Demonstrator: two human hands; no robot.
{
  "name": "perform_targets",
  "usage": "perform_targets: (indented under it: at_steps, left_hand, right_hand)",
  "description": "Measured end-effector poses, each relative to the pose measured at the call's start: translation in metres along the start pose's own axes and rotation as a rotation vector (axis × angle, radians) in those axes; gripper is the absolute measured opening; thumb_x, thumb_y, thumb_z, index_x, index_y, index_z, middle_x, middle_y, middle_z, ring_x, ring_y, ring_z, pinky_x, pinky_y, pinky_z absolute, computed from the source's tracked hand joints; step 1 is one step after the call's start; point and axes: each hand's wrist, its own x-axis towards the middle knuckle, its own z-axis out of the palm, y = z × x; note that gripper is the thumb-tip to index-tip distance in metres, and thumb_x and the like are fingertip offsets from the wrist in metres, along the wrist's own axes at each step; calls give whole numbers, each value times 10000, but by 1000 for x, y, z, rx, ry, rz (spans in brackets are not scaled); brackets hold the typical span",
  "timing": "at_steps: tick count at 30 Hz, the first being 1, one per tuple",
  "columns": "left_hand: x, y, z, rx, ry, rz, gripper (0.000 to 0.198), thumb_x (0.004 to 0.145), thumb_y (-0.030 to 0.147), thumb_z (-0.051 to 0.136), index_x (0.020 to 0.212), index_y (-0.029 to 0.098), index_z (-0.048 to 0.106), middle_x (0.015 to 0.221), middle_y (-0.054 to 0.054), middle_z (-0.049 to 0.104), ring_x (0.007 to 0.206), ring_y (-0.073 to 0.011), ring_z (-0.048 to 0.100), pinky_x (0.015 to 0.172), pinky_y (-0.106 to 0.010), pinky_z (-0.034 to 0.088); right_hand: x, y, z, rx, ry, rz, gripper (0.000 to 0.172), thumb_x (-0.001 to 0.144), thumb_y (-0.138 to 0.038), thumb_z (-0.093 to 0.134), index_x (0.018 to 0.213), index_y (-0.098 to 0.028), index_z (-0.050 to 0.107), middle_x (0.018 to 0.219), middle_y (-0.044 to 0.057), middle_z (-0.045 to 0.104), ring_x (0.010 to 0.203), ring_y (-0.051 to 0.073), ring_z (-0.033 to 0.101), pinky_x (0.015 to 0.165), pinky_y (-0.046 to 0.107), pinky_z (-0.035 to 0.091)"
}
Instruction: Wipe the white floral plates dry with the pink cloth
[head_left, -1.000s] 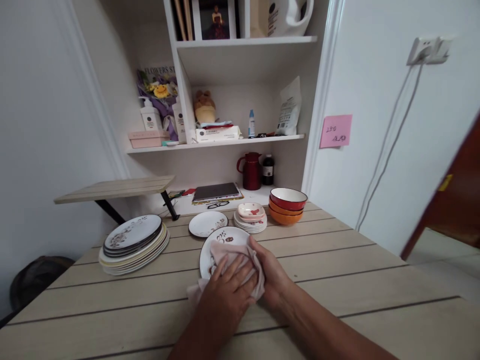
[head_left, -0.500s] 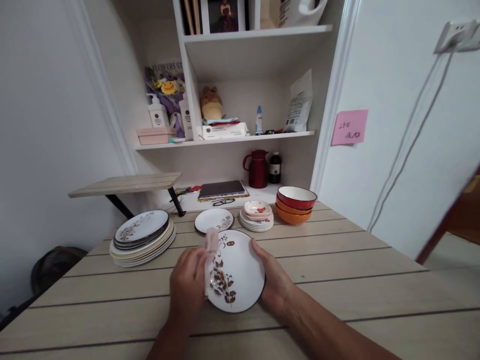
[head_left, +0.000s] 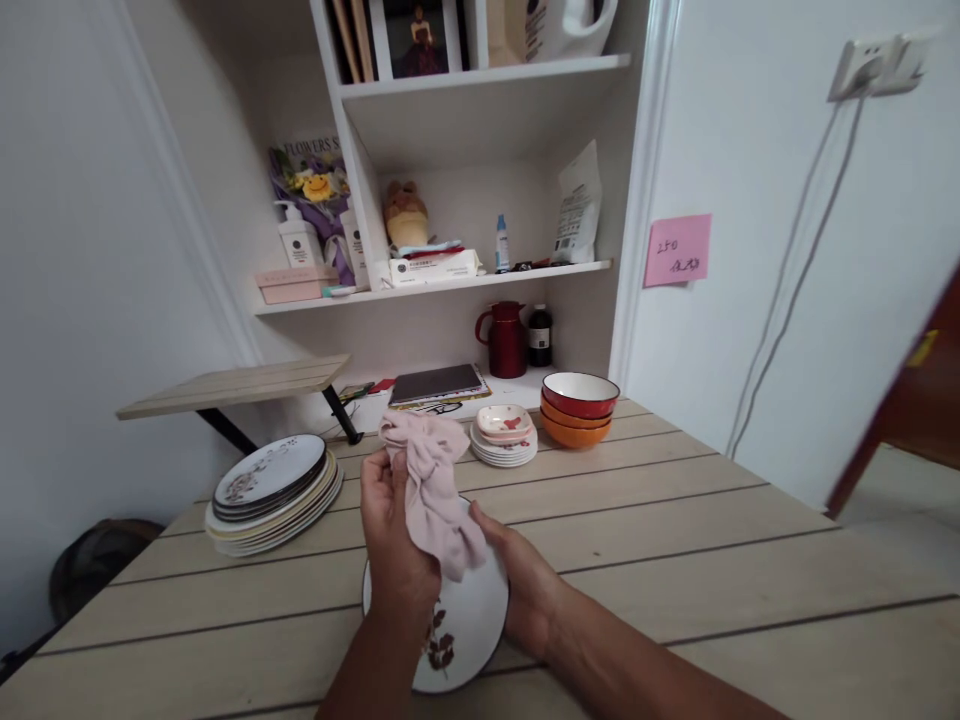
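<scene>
My left hand (head_left: 394,540) is raised over the table with its fingers closed on a crumpled pink cloth (head_left: 431,480), which hangs down in front of it. Below it lies a white plate with a brown flower print and dark rim (head_left: 465,625), partly hidden by my left wrist. My right hand (head_left: 525,585) grips that plate's right edge, fingers curled round the rim.
A stack of large plates (head_left: 270,490) sits at the left of the wooden table (head_left: 675,540). Small saucers (head_left: 502,440) and stacked red and orange bowls (head_left: 579,408) stand behind. White shelves (head_left: 465,280) with bottles and a red jug (head_left: 506,340) rise at the back.
My left hand lifted the pink cloth up off the plate. The plate slid toward me, with my right hand still on its edge.
</scene>
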Motion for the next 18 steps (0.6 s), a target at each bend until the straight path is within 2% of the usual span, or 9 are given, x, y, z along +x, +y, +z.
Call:
perform_targets:
  at_steps: [2, 4, 6, 7, 10, 12, 14, 15, 18]
  left_hand:
    - [0, -6, -4, 126, -47, -9, 254, 832, 449, 587, 907, 227, 488, 837, 22, 603, 709, -117, 581, 640, -218, 466]
    - [1, -15, -15, 431, -129, 79, 177, 852, 378, 567, 892, 217, 507, 950, -20, 623, 849, -160, 616, 732, -268, 491]
    - [1, -21, -27, 744, -245, 319, 90, 845, 280, 552, 802, 209, 516, 1113, -64, 601, 1037, -207, 589, 872, -336, 475]
    - [1, -23, -33, 881, -360, 432, 49, 845, 228, 528, 800, 209, 529, 1193, -80, 581, 1120, -225, 558, 926, -370, 456]
    - [1, -25, -45, 1168, -693, 780, 169, 852, 110, 435, 838, 203, 574, 1278, -93, 580, 1245, -231, 490, 1083, -464, 319]
    - [0, -24, -54, 1271, -767, 903, 226, 862, 85, 409, 899, 199, 600, 1261, -89, 613, 1260, -231, 482, 1131, -503, 217]
    - [0, -21, -66, 1352, -723, 871, 284, 862, 78, 411, 1012, 210, 614, 1266, -73, 621, 1252, -236, 487, 1128, -520, 196]
    - [0, -19, -72, 1375, -738, 844, 339, 859, 67, 402, 1081, 221, 605, 1259, -66, 627, 1227, -230, 509, 1115, -519, 221]
    - [3, -15, -92, 1386, -863, 734, 579, 831, 36, 378, 1362, 257, 442, 1200, -52, 660, 1095, -197, 592, 1022, -449, 374]
  right_hand:
    - [-2, -5, 4, 54, -28, -25, 549, 904, -507, 431, 1202, -73, 586, 957, 136, 740, 866, 239, 697, 922, 388, 457]
    - [-4, -12, 7, 105, -20, -77, 513, 912, -482, 431, 1205, -87, 578, 941, 122, 742, 857, 236, 696, 905, 392, 466]
    - [-5, -18, 7, 149, 3, -128, 465, 909, -446, 459, 1198, -101, 576, 911, 105, 746, 829, 230, 697, 888, 391, 476]
    - [-5, -20, 6, 168, 11, -140, 447, 907, -433, 470, 1191, -105, 577, 897, 101, 746, 815, 227, 697, 881, 389, 480]
    - [-3, -25, 2, 201, 23, -143, 438, 909, -434, 461, 1172, -105, 586, 857, 95, 746, 787, 225, 698, 865, 389, 491]
    - [-1, -28, -1, 196, 19, -149, 454, 913, -444, 443, 1171, -99, 588, 867, 100, 746, 804, 227, 699, 870, 388, 493]
    - [0, -30, -4, 171, 14, -169, 462, 904, -443, 456, 1163, -85, 593, 903, 119, 744, 845, 233, 697, 884, 387, 488]
    - [0, -31, -5, 154, 20, -176, 460, 892, -438, 477, 1150, -77, 598, 921, 130, 742, 867, 238, 694, 893, 387, 485]
    - [3, -32, -8, 87, 65, -176, 452, 852, -431, 538, 1104, -65, 619, 953, 157, 736, 914, 259, 687, 914, 400, 477]
